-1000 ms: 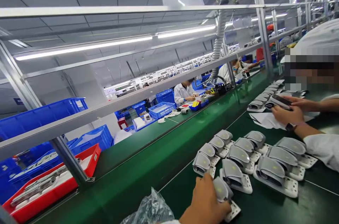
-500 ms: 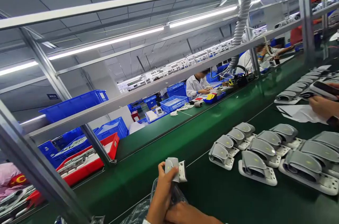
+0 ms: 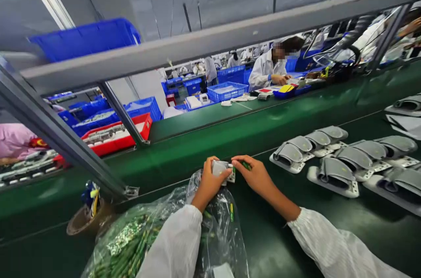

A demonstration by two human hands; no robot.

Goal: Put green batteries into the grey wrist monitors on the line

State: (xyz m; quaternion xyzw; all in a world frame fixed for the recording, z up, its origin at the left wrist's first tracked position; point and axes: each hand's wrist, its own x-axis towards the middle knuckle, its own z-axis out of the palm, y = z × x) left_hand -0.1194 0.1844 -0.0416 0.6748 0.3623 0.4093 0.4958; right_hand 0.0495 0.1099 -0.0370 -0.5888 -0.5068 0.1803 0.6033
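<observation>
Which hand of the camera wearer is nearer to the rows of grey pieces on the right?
Right. The right hand is left of the rows of grey pieces; the left hand is farther left, holding another piece.

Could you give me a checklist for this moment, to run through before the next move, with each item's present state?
1. Small white device with curled grey cuff gripped by the left hand: ok.
2. Right hand up at the device's side: ok.
3. Small green item in the right fingers: ok; its exact shape, cannot tell.
4. Green item fully inside the device: not ok; it shows outside.
5. Left white sleeve clear of the transparent plastic bag: cannot tell; they overlap in view.
6. Right white sleeve clear of the grey-and-white device rows: ok.
</observation>
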